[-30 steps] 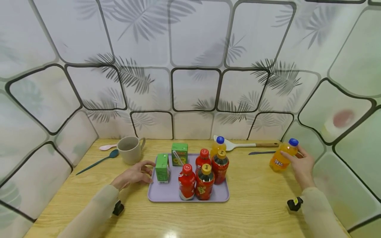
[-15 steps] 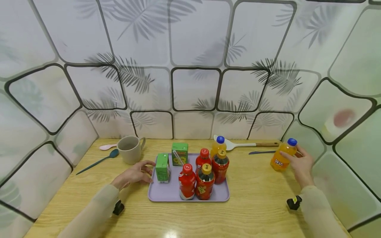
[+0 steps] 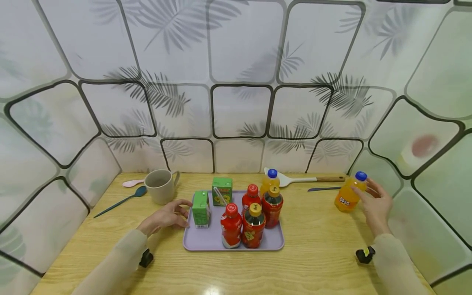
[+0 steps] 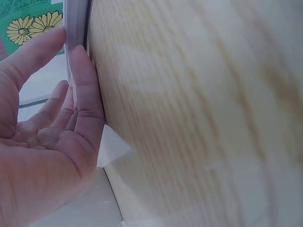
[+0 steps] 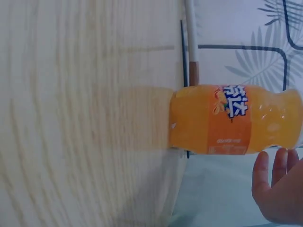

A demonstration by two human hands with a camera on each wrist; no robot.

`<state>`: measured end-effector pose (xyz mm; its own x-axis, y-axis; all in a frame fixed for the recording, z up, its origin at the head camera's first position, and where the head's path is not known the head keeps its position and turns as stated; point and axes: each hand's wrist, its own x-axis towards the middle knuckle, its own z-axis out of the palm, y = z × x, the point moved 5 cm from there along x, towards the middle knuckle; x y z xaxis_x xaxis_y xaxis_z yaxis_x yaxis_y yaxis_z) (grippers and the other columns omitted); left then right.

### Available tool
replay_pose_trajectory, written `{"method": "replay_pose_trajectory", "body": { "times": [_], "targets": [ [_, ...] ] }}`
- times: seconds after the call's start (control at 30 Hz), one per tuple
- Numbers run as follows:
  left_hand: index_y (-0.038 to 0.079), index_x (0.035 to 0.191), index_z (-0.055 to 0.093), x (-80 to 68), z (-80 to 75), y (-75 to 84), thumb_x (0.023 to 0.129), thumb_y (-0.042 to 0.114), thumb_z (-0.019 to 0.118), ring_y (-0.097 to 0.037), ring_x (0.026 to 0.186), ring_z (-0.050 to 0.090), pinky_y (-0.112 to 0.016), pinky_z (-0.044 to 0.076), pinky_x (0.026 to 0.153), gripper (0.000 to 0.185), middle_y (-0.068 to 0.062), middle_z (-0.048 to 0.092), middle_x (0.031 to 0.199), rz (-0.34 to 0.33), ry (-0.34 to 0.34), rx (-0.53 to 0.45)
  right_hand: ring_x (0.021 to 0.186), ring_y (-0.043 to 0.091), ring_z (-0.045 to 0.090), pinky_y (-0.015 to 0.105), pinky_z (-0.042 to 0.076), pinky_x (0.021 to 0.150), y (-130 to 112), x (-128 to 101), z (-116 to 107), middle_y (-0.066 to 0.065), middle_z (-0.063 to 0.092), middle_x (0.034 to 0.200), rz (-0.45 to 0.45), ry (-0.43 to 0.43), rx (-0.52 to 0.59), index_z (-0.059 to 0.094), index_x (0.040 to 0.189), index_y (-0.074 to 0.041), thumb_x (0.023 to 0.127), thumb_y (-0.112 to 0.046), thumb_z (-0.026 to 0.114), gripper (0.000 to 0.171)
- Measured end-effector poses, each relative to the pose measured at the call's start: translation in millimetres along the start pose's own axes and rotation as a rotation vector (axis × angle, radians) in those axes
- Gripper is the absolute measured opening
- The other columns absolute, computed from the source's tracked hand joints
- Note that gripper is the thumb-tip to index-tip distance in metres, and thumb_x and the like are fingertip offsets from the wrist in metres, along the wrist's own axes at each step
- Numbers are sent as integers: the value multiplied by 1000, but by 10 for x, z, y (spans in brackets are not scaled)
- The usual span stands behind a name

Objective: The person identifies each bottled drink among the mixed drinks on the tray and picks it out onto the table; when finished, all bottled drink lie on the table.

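My right hand (image 3: pixel 378 207) is at the upper part of an orange soda bottle (image 3: pixel 346 197) with a blue cap, which stands upright on the table at the right. In the right wrist view, the fingertips (image 5: pixel 260 163) lie just beside the neck of the bottle (image 5: pixel 227 119), not wrapped round it. At the left edge of a lilac tray (image 3: pixel 206 243), my left hand (image 3: pixel 170 213) rests its fingertips against the rim. Its fingers are loosely bent in the left wrist view. Two green drink cartons (image 3: pixel 200 209) stand on the tray near that hand.
The tray also bears two red-capped bottles (image 3: pixel 231 227), two yellow-capped dark bottles (image 3: pixel 253 227) and another orange soda bottle (image 3: pixel 270 180). A beige mug (image 3: pixel 160 188), a teal spoon (image 3: pixel 121 201) and a pink spoon (image 3: pixel 132 182) lie left. Behind are a white spatula (image 3: pixel 302 180) and a knife (image 3: pixel 324 189).
The right hand's fingers have spread and drawn away from the soda bottle, which has shifted slightly and now stands more upright. The left hand and the tray have not moved.
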<state>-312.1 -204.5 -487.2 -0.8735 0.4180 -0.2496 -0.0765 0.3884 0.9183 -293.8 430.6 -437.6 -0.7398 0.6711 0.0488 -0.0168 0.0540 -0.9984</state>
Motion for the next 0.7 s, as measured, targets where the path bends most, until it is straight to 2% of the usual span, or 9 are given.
{"method": "replay_pose_trajectory", "body": {
  "times": [0.07, 0.13, 0.2, 0.33, 0.47, 0.53, 0.7],
  "targets": [
    [-2, 136, 42, 0, -3, 1, 78, -2, 74, -17, 83, 61, -30, 54, 70, 66, -14, 59, 102, 1, 2, -1, 93, 3, 52, 5, 45, 68, -22, -29, -21, -15, 60, 104, -10, 47, 95, 69, 121, -18, 73, -17, 87, 52],
    [-2, 136, 42, 1, -4, -1, 78, -2, 74, -17, 83, 61, -30, 54, 70, 66, -14, 59, 102, 1, 1, -2, 86, 4, 54, 6, 46, 64, -45, -65, -31, -13, 62, 97, -25, 78, 141, 72, 112, -14, 73, -16, 86, 42],
    [-2, 136, 42, 0, -2, 3, 78, -2, 74, -17, 82, 61, -30, 54, 70, 66, -14, 59, 102, 3, -1, -3, 80, 4, 54, 7, 46, 61, -65, -104, -29, -12, 63, 90, -43, 101, 149, 73, 107, -12, 74, -16, 85, 35],
    [-2, 136, 42, 2, 1, 14, 77, -2, 74, -17, 82, 61, -30, 54, 69, 67, -14, 60, 102, 3, 3, -3, 74, 5, 56, 10, 48, 58, -107, -185, 36, -11, 65, 82, -80, 78, 139, 74, 103, -8, 79, -17, 82, 28],
    [-1, 136, 43, 3, -2, 25, 77, -2, 74, -16, 82, 61, -30, 54, 69, 67, -14, 59, 103, -10, 17, 10, 73, 5, 61, 12, 50, 58, -135, -260, 181, -11, 69, 81, -98, -28, 174, 73, 105, -2, 81, -13, 79, 27],
    [-1, 137, 43, 1, -3, 28, 77, -1, 74, -17, 82, 61, -30, 54, 69, 67, -15, 59, 104, -15, 19, 12, 72, 5, 63, 14, 52, 59, -144, -308, 270, -10, 71, 80, -105, -118, 199, 72, 104, -2, 83, -11, 77, 23],
    [-1, 137, 42, -8, -2, 18, 78, -1, 75, -17, 84, 60, -30, 54, 70, 68, -15, 60, 104, -14, 10, 12, 73, 3, 65, 16, 54, 63, -169, -486, 511, -9, 71, 81, -175, -370, 138, 72, 102, -7, 88, -12, 73, 15]
  ]
}}
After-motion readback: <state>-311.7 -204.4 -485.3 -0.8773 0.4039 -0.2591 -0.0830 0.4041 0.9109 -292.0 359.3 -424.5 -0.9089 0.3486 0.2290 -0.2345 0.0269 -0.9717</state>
